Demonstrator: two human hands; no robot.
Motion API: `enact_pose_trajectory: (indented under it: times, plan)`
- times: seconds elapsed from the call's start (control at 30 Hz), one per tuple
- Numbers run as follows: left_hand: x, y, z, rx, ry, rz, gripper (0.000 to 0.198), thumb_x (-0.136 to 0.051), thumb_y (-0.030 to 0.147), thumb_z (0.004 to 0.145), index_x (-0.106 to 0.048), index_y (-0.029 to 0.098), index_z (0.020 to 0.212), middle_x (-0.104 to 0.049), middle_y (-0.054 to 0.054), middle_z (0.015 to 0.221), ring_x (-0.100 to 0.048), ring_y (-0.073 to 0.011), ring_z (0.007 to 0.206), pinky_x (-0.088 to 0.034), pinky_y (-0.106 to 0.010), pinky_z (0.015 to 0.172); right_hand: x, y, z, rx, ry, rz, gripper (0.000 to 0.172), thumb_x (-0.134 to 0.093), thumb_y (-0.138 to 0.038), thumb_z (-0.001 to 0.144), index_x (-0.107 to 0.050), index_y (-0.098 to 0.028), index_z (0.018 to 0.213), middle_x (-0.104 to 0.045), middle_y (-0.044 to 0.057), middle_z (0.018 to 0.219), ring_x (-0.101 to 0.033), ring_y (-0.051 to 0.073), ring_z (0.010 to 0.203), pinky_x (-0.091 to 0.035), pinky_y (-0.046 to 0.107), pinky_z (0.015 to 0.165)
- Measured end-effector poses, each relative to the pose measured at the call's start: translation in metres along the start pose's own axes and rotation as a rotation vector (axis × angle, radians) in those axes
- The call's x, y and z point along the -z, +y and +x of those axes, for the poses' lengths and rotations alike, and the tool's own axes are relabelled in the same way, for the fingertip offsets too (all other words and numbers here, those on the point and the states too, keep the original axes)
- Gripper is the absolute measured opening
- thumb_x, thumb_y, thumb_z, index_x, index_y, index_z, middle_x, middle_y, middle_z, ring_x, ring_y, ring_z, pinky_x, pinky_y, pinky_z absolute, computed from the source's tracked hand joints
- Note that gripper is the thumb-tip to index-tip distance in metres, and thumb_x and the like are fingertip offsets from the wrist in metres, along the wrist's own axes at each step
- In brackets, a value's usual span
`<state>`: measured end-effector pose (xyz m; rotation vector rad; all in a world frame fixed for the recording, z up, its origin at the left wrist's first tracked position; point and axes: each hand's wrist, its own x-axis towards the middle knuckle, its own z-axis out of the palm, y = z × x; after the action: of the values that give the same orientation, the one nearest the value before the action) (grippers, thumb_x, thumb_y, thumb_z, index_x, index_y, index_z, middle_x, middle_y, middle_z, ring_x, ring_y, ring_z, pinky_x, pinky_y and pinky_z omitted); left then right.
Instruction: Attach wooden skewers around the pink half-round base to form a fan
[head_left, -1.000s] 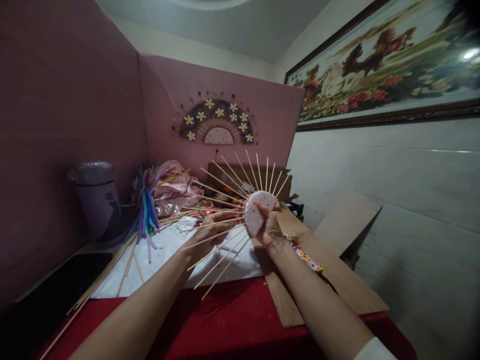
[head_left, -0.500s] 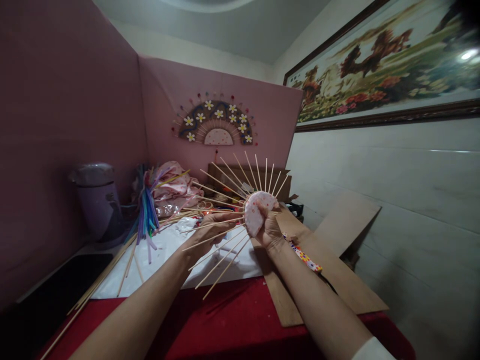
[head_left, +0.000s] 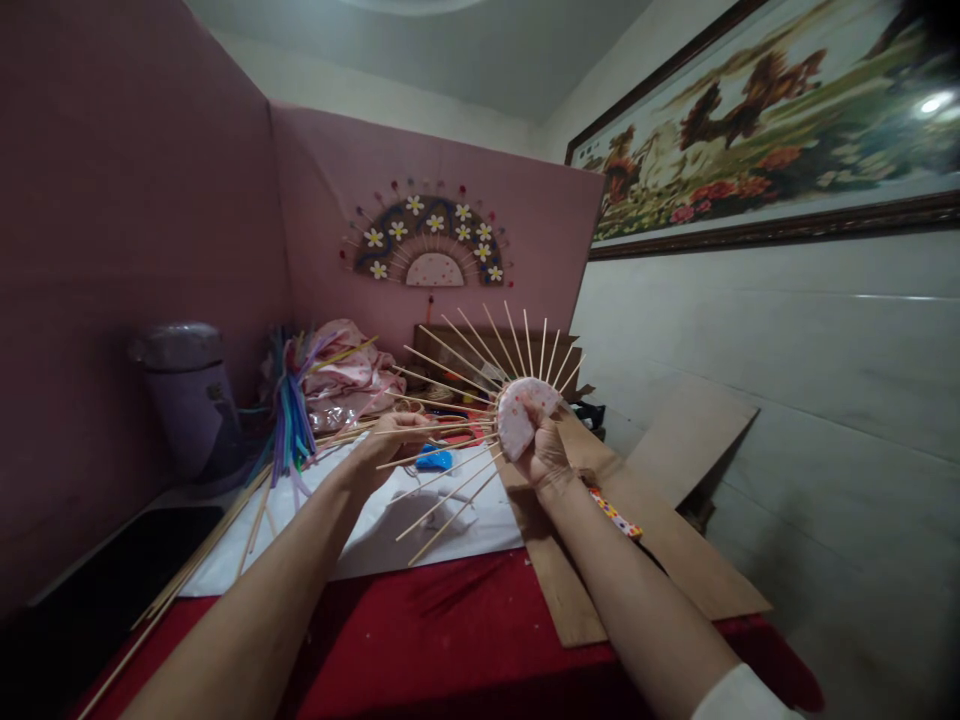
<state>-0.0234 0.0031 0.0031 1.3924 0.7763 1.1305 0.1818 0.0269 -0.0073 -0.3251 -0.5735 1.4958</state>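
A half-round base (head_left: 516, 420) covered in white cloth with pinkish dots is held up over the table. Thin wooden sticks (head_left: 450, 352) fan out from its curved edge, like the ribs of a hand fan. My right hand (head_left: 547, 458) grips the base at its flat side, thumb on the front face; the fingers behind are hidden. Out to the left, my left hand (head_left: 396, 440) has its thumb and fingers closed around one of the left-pointing sticks, near its outer part. Below the sticks, a small blue object (head_left: 433, 458) lies on the white sheet (head_left: 352, 545).
A finished-looking flowered fan (head_left: 435, 232) hangs on the pink panel. Behind my left hand are coloured pipe cleaners (head_left: 291, 430) and bunched pink cloth (head_left: 349, 362). Cardboard (head_left: 660, 540) lies at right with a beaded strip (head_left: 616, 515). Loose sticks (head_left: 187, 570) lie at left over the red tablecloth (head_left: 420, 640).
My left hand has drawn back leftward from under the sticks to the outer part of one. The base has shifted slightly right and up, and the blue object has come into view.
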Motion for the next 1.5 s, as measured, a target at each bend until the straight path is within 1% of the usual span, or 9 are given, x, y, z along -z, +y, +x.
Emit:
enact_pose_trajectory:
  times: [0.27,0.5,0.67,0.83,1.0,1.13,1.23,1.33,1.5]
  plan:
    - [0.020,0.005,0.000,-0.077,0.035,-0.194,0.031,-0.070,0.026,0.062,-0.042,0.015,0.054,-0.034,0.006,0.049,-0.027,-0.0028,0.041,-0.018,-0.018,0.039,0.007,-0.002,0.007,-0.005,-0.008,-0.030,0.024,-0.070,-0.021,0.058,-0.059,-0.020,0.079,-0.069,-0.002,0.072,-0.065,0.015,0.069,-0.055,0.028,0.065]
    - [0.023,0.010,-0.003,-0.126,0.024,-0.245,0.020,-0.068,0.020,0.062,-0.051,0.012,0.057,-0.043,0.004,0.052,-0.035,-0.0039,0.044,-0.026,-0.018,0.041,0.013,-0.002,0.013,0.007,-0.018,-0.067,0.027,-0.069,-0.023,0.057,-0.057,-0.022,0.081,-0.069,-0.001,0.071,-0.066,0.017,0.071,-0.056,0.030,0.066]
    - [0.024,0.010,-0.002,-0.170,0.031,-0.315,0.014,-0.070,0.017,0.059,-0.058,0.010,0.058,-0.050,0.002,0.054,-0.039,-0.0037,0.046,-0.029,-0.018,0.043,0.012,-0.002,0.014,-0.031,0.068,-0.010,0.017,-0.063,-0.017,0.061,-0.058,-0.020,0.077,-0.068,-0.001,0.064,-0.065,0.016,0.064,-0.056,0.028,0.063]
    - [0.027,0.007,0.001,-0.185,0.060,-0.315,0.012,-0.071,0.017,0.060,-0.066,0.008,0.067,-0.059,-0.002,0.062,-0.045,-0.0047,0.050,-0.033,-0.018,0.047,0.014,-0.002,0.015,-0.016,0.069,-0.029,0.014,-0.062,-0.017,0.063,-0.059,-0.020,0.076,-0.068,-0.001,0.063,-0.065,0.016,0.065,-0.056,0.028,0.062]
    - [0.028,0.006,0.002,-0.195,0.081,-0.289,0.012,-0.071,0.019,0.061,-0.064,0.009,0.063,-0.055,0.000,0.057,-0.039,-0.0029,0.046,-0.028,-0.017,0.044,0.017,-0.002,0.016,0.000,0.052,-0.057,0.016,-0.066,-0.020,0.062,-0.060,-0.019,0.077,-0.068,-0.001,0.066,-0.065,0.016,0.067,-0.056,0.028,0.063]
    - [0.027,0.004,0.005,-0.144,0.152,-0.165,0.014,-0.071,0.019,0.059,-0.060,0.010,0.057,-0.042,0.005,0.046,-0.032,-0.0024,0.041,-0.023,-0.017,0.040,0.019,-0.002,0.018,0.009,0.042,-0.064,0.016,-0.067,-0.024,0.063,-0.060,-0.018,0.076,-0.068,-0.001,0.065,-0.065,0.016,0.066,-0.056,0.027,0.063]
    - [0.027,0.001,0.008,-0.118,0.224,-0.106,0.015,-0.071,0.022,0.057,-0.062,0.011,0.062,-0.043,0.005,0.046,-0.031,-0.0026,0.040,-0.019,-0.018,0.038,0.019,-0.001,0.019,0.022,0.040,-0.060,0.016,-0.067,-0.026,0.063,-0.060,-0.018,0.075,-0.068,-0.001,0.065,-0.065,0.015,0.065,-0.056,0.027,0.062]
    - [0.026,0.001,0.010,-0.167,0.297,-0.104,0.021,-0.070,0.027,0.056,-0.064,0.011,0.066,-0.047,0.004,0.048,-0.034,-0.0037,0.041,-0.020,-0.018,0.038,0.017,-0.001,0.017,0.002,0.043,-0.038,0.016,-0.067,-0.021,0.061,-0.059,-0.019,0.076,-0.068,-0.002,0.065,-0.065,0.015,0.064,-0.056,0.027,0.061]
    - [0.022,0.002,0.013,-0.271,0.425,-0.108,0.024,-0.073,0.029,0.052,-0.059,0.011,0.059,-0.048,0.004,0.046,-0.037,-0.0045,0.041,-0.024,-0.019,0.041,0.012,0.000,0.013,0.007,0.051,-0.034,0.022,-0.067,-0.016,0.059,-0.059,-0.020,0.079,-0.068,-0.002,0.065,-0.065,0.015,0.064,-0.056,0.027,0.061]
